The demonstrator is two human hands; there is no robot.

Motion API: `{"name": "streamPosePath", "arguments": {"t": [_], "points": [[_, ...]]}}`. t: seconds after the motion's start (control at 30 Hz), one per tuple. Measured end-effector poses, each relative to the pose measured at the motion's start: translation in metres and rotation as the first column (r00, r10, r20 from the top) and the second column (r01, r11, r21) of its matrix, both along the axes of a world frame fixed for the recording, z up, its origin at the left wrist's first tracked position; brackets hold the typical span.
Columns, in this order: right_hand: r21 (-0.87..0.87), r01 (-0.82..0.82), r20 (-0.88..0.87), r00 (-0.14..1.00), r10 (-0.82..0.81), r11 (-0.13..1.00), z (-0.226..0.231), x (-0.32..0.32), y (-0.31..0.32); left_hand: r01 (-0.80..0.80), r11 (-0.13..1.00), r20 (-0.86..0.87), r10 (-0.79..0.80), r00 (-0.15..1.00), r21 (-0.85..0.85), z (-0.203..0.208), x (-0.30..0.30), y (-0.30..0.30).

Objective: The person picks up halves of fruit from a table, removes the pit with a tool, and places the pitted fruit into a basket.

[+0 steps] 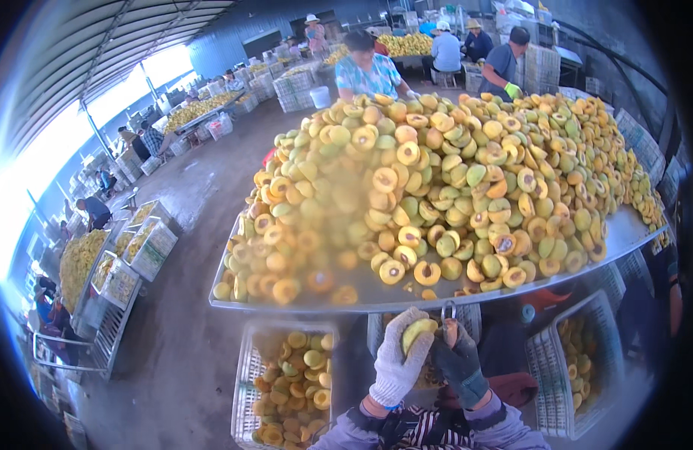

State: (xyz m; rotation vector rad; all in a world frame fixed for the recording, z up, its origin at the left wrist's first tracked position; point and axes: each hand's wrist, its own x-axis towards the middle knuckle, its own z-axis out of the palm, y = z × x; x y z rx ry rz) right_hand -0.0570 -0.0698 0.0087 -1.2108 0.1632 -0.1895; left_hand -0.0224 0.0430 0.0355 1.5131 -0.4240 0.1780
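My left hand (400, 358), in a white knit glove, is closed around a yellow-green peach piece (419, 334) just below the table's near edge. Right beside it, my right hand (460, 367) wears a dark glove with a bare fingertip showing. It grips a small tool with a metal loop (449, 308) that sticks up past the fingers; the tool's handle is hidden in the hand. Beyond both hands, a large heap of halved peaches (451, 180) covers the metal table (339, 304). Many halves show brown pits or hollows. A blur hazes the heap's left part.
White plastic crates of peaches stand left (245, 382) and right (549, 375) of my legs. Across the table sits a person in a patterned shirt (367, 71); another person in a dark shirt (504, 64) works farther right. Left, a metal cart (110, 337) carries crates.
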Motion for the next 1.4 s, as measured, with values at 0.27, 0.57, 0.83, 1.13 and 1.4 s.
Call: {"name": "streamPosePath", "arguments": {"t": [0.27,0.57,0.83,1.13,1.4], "points": [[0.055,-0.09,-0.077,0.993,0.094,0.994,0.019,0.0,0.001,-0.096,0.992,-0.06,0.101,0.993,0.083,0.011,0.005,0.002],[-0.442,-0.155,-0.047,0.988,0.15,0.883,0.031,-0.005,0.004,0.047,0.71,-0.365,-0.417,0.832,-0.703,0.0,0.03,0.013],[-0.704,-0.071,0.069,0.984,0.167,0.707,0.021,-0.01,0.005,0.104,0.833,-0.381,-0.355,0.854,-0.543,-0.008,0.024,0.012],[-0.567,-0.152,-0.056,0.988,0.146,0.809,0.021,-0.011,0.004,0.0,0.837,-0.421,-0.276,0.864,-0.548,0.002,0.017,-0.003],[-0.483,-0.243,-0.12,0.97,0.211,0.841,0.01,-0.012,0.013,-0.143,0.975,-0.134,0.121,0.984,-0.169,0.003,0.009,-0.001]]}}
